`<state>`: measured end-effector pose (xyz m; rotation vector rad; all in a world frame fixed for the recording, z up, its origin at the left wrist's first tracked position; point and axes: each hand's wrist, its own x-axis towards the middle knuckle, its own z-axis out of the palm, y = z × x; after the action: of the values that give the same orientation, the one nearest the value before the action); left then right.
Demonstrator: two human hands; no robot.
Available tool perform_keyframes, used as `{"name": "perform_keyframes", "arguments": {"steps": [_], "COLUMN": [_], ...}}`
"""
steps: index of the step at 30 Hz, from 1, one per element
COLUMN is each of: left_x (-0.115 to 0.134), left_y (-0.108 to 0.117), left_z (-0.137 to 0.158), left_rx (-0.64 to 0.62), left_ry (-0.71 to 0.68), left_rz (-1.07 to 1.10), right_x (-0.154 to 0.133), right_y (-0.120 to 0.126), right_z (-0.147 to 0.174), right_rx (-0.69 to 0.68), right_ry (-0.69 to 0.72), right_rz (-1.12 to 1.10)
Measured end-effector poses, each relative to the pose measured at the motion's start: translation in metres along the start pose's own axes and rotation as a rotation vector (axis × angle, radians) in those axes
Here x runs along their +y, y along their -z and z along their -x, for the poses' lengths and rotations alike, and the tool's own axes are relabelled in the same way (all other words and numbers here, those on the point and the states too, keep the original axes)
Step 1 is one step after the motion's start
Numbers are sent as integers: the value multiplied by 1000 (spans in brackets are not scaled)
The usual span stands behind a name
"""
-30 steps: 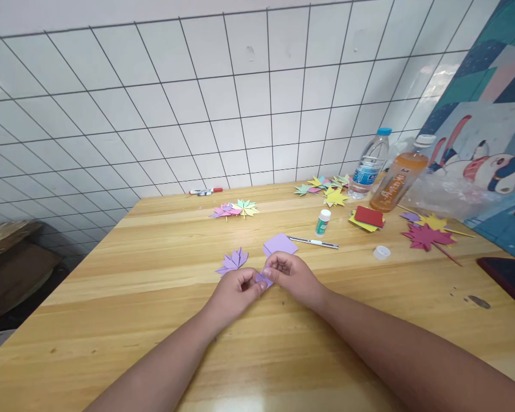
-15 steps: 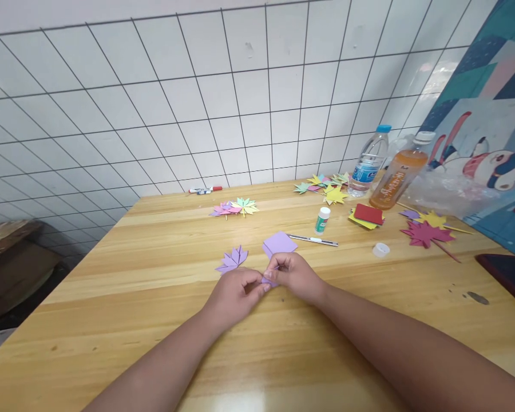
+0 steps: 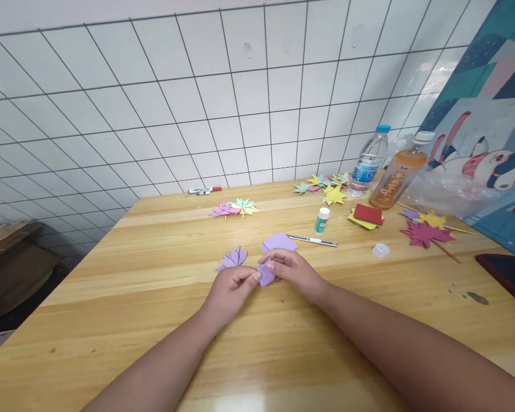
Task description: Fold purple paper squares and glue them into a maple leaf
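Note:
A small folded piece of purple paper (image 3: 266,277) is held between my two hands, just above the wooden table (image 3: 154,252). My left hand (image 3: 233,287) pinches its left edge between thumb and fingers. From the right, my right hand (image 3: 295,271) grips its upper right part, thumb in front. Right behind my fingers lies a stack of purple paper squares (image 3: 280,241). Beyond my left hand rests a folded purple paper leaf (image 3: 232,258), its lower part partly hidden by the hand.
Behind the right hand are a utility knife (image 3: 313,240), a glue stick (image 3: 321,221) and its cap (image 3: 381,250). Red and yellow paper (image 3: 368,214), two bottles (image 3: 369,163) and paper leaves (image 3: 427,233) stand or lie at right. More leaves (image 3: 234,208) and markers (image 3: 205,190) lie toward the tiled wall.
The purple paper between my hands has been raised and turned, showing more of its face. My right fingers have shifted slightly and spread over its upper part.

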<state>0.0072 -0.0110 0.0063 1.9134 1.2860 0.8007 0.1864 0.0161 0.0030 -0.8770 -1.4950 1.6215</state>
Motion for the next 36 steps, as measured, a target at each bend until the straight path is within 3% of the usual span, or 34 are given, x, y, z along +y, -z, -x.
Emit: {"name": "perform_keyframes", "arguments": {"steps": [4, 9, 16, 22, 26, 28, 30, 33, 36], "left_x": [-4, -3, -6, 0, -2, -10, -22, -38, -42], "left_y": [3, -2, -5, -4, 22, 42, 57, 66, 62], "left_z": [-2, -1, -3, -1, 0, -1, 0, 2, 2], "left_rx": [88, 44, 13, 82, 271, 286, 264, 94, -1], "left_ry": [65, 75, 135, 100, 59, 27, 20, -12, -40], "left_rz": [115, 128, 199, 130, -113, -342, -534, -657, -677], "right_x": [4, 9, 8, 6, -4, -7, -9, -8, -8], "right_y": [1, -1, -1, 1, 18, 28, 38, 52, 63], "right_z": [-2, -2, -1, 4, 7, 6, 3, 0, 1], "right_rx": [38, 78, 65, 108, 276, 355, 404, 527, 770], "right_ry": [-37, 13, 44, 157, 222, 223, 170, 14, 115], "right_rz": [43, 165, 165, 382, 600, 654, 740, 836, 745]}}
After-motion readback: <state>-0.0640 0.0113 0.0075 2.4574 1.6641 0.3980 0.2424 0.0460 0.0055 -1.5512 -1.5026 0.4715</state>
